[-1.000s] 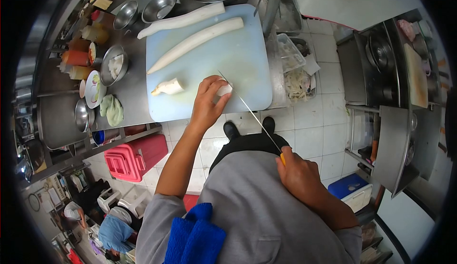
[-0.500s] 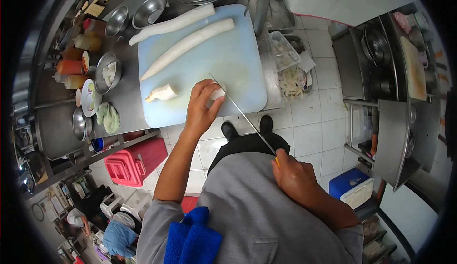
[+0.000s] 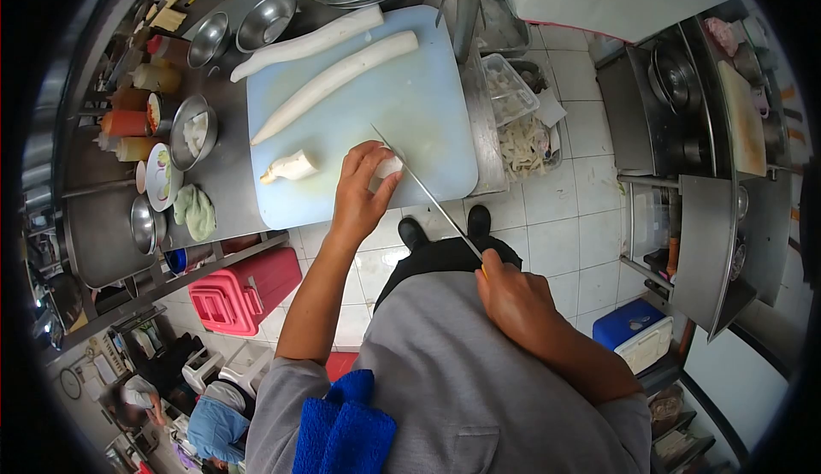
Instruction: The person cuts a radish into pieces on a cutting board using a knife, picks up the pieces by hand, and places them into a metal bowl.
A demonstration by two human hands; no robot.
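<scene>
On the pale blue cutting board (image 3: pixel 428 63), my left hand (image 3: pixel 363 192) grips a short white vegetable piece (image 3: pixel 389 167) near the front edge. My right hand (image 3: pixel 515 296) is closed round the yellow handle of a long thin knife (image 3: pixel 429 197). Its blade lies against the right side of the held piece, tip pointing away over the board. Left of my left hand rests a short root end (image 3: pixel 291 167). Farther back lie two long peeled white roots, one (image 3: pixel 338 85) on the board and another (image 3: pixel 308 44) across its far left edge.
Left of the board are a metal bowl of white pieces (image 3: pixel 195 132), a white plate (image 3: pixel 159 174) and a green cloth (image 3: pixel 195 212). A container of peelings (image 3: pixel 526 146) stands to the right. Below the counter is a red cooler (image 3: pixel 244 294). Two people are at lower left.
My right hand has moved forward and left, pushing the knife so its tip reaches farther over the board. My left hand keeps its hold on the piece, nearly still.
</scene>
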